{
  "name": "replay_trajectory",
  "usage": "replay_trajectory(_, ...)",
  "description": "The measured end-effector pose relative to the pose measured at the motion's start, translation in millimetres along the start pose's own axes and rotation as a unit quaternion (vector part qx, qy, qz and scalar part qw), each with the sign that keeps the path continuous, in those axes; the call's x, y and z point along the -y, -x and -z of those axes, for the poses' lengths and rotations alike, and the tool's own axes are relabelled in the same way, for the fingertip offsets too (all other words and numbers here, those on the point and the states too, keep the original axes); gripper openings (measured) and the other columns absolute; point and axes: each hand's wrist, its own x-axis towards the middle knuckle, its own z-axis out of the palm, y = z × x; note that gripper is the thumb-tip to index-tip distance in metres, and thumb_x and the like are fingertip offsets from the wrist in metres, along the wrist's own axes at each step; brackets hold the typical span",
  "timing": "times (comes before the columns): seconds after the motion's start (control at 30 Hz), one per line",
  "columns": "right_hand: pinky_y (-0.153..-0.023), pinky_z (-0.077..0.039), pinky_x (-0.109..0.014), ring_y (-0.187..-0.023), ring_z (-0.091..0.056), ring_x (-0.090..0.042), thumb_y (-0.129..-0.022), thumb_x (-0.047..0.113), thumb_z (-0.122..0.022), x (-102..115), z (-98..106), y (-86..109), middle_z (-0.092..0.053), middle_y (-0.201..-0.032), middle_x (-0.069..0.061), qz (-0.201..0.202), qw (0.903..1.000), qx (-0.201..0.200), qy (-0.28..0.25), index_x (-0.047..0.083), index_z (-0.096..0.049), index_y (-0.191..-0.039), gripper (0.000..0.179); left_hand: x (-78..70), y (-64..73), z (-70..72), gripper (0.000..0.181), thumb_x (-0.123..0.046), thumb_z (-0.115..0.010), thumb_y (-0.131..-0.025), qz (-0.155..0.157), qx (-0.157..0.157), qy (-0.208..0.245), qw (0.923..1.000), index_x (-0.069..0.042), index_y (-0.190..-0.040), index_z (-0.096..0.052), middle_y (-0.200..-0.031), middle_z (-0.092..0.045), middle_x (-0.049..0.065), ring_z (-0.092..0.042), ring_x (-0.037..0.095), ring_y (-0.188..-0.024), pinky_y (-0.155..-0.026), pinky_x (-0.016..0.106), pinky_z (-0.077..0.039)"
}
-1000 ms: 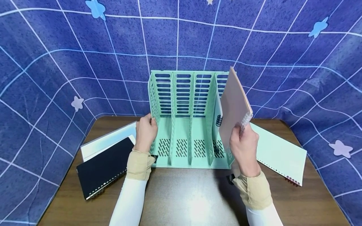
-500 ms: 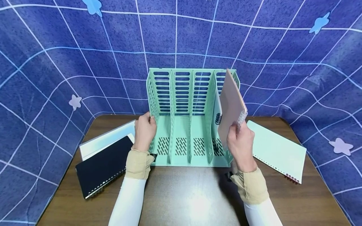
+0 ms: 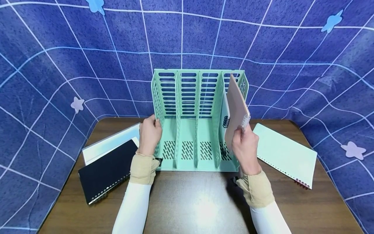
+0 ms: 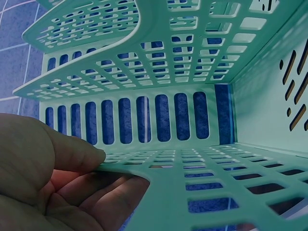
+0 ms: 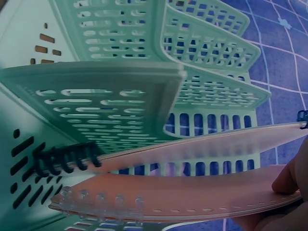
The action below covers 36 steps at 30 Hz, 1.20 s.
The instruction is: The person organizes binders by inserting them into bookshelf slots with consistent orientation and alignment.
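Note:
A mint-green desktop file rack with upright dividers stands at the table's back. My left hand pinches the front edge of its left side wall; in the left wrist view the thumb lies inside the wall, the other fingers outside. A pink notebook with clear rings is upright in my right hand, gripped by its bound edge. Its lower part is within the rack's rightmost compartment, with its clear-ringed lower end near the slotted floor in the right wrist view. To its left stands a pale notebook with black rings.
On the table at left, a black ring-bound notebook overlaps a light-blue and white one. A pale mint notebook with dark red rings lies at right. A blue grid-patterned cloth hangs close behind the rack.
My right hand has moved left with the pink notebook, bringing it further into the rightmost compartment beside the black-ringed one. The left hand keeps its hold on the rack.

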Motion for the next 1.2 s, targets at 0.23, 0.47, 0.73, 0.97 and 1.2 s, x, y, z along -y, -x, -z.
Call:
replay_trajectory(0.23, -0.058, -0.051, -0.063, -0.073, -0.072, -0.050, -0.095, -0.001, -0.052, -4.4, -5.5, 1.4, -0.071, -0.087, -0.032, -0.003, 1.0000, -0.005, 0.003, -0.005, -0.062, -0.106, 0.016, -0.3, -0.5, 0.1, 0.034, -0.013, -0.051, -0.107, 0.002, 0.000, -0.002, 1.0000, -0.011, -0.074, -0.046, -0.056, -0.042, 0.007, -0.042, 0.027, -0.046, -0.050, 0.040, -0.035)
replay_trajectory(0.47, -0.055, -0.050, -0.063, -0.068, -0.070, -0.051, -0.095, -0.001, -0.053, -10.1, -14.3, 3.3, -0.069, -0.081, -0.031, 0.011, 0.9999, -0.004, 0.010, -0.005, -0.060, -0.097, 0.008, -0.3, -2.0, 0.9, 0.036, -0.012, -0.052, -0.107, -0.005, -0.004, -0.007, 1.0000, -0.011, -0.072, -0.043, -0.056, -0.040, 0.005, -0.042, 0.027, -0.046, -0.050, 0.039, -0.035)
replay_trajectory(0.73, -0.053, -0.047, -0.063, -0.062, -0.067, -0.050, -0.095, 0.001, -0.054, -10.4, -19.1, 5.5, -0.067, -0.075, -0.032, 0.001, 1.0000, -0.007, 0.005, -0.004, -0.059, -0.097, 0.008, -2.0, -1.7, 2.8, 0.033, -0.013, -0.051, -0.107, 0.004, 0.005, -0.003, 1.0000, -0.010, -0.074, -0.048, -0.057, -0.042, 0.005, -0.043, 0.027, -0.047, -0.050, 0.039, -0.036)
replay_trajectory(0.97, -0.059, -0.052, -0.064, -0.075, -0.071, -0.052, -0.097, 0.001, -0.053, -12.3, -19.6, 5.1, -0.070, -0.088, -0.035, -0.012, 0.9999, 0.005, -0.009, -0.006, -0.060, -0.111, 0.017, -2.6, -1.7, 2.8, 0.033, -0.016, -0.050, -0.108, 0.007, 0.007, -0.004, 0.9999, -0.010, -0.076, -0.049, -0.058, -0.045, 0.007, -0.046, 0.026, -0.048, -0.050, 0.040, -0.037)
replay_trajectory(1.2, -0.062, -0.055, -0.065, -0.083, -0.071, -0.054, -0.098, 0.001, -0.052, -12.5, -22.9, 5.2, -0.068, -0.097, -0.039, 0.003, 0.9997, 0.015, -0.018, -0.008, -0.051, -0.124, 0.027, -2.0, -0.8, 2.3, 0.032, -0.015, -0.051, -0.108, 0.008, 0.004, -0.002, 1.0000, -0.010, -0.076, -0.050, -0.058, -0.045, 0.007, -0.045, 0.027, -0.047, -0.050, 0.040, -0.037)
